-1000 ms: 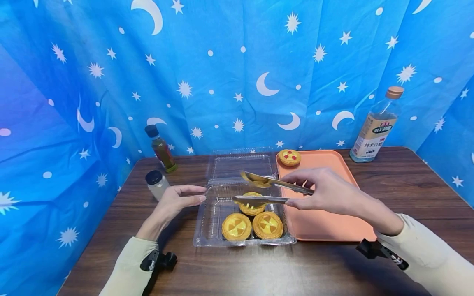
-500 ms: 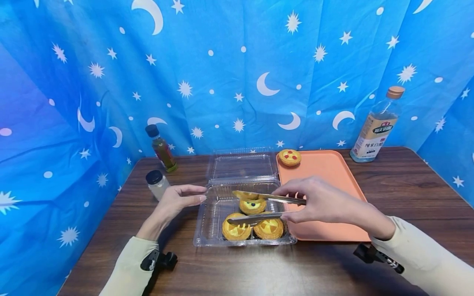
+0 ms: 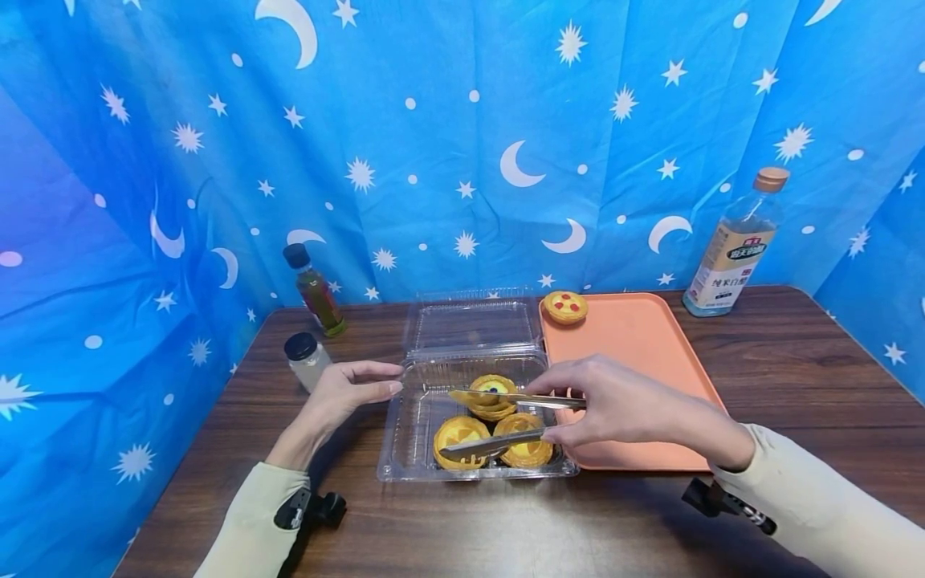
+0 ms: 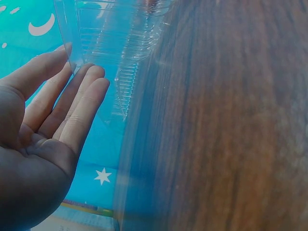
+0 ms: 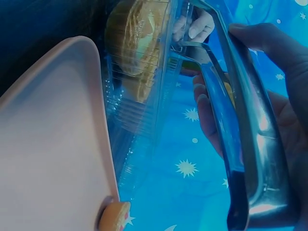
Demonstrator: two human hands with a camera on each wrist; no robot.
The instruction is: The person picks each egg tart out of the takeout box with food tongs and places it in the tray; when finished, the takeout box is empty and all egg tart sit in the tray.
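My left hand [image 3: 345,399] pinches the left rim of a clear plastic container [image 3: 413,437] between thumb and fingertips; the left wrist view shows the remaining fingers stretched out. In my right hand [image 3: 621,401] I hold metal tongs [image 3: 495,444], their arms spread apart over the container. One arm crosses the back tart [image 3: 493,383], which has a dark blue dot on top. The other lies across the two front tarts, the left tart [image 3: 454,434] and the right tart [image 3: 531,456], partly covering both. No tart is gripped between the tong tips.
An orange tray [image 3: 629,321] stands right of the container, with a red-dotted tart [image 3: 565,307] at its back left corner. The container's lid [image 3: 473,325] lies opened backward. A black-capped jar [image 3: 307,361] and a dark-capped bottle [image 3: 315,291] stand left, a large vinegar bottle [image 3: 733,253] back right.
My right hand has moved left and toward me with the tongs, from over the back tart to over the front tarts as well. The left hand has stayed at the rim.
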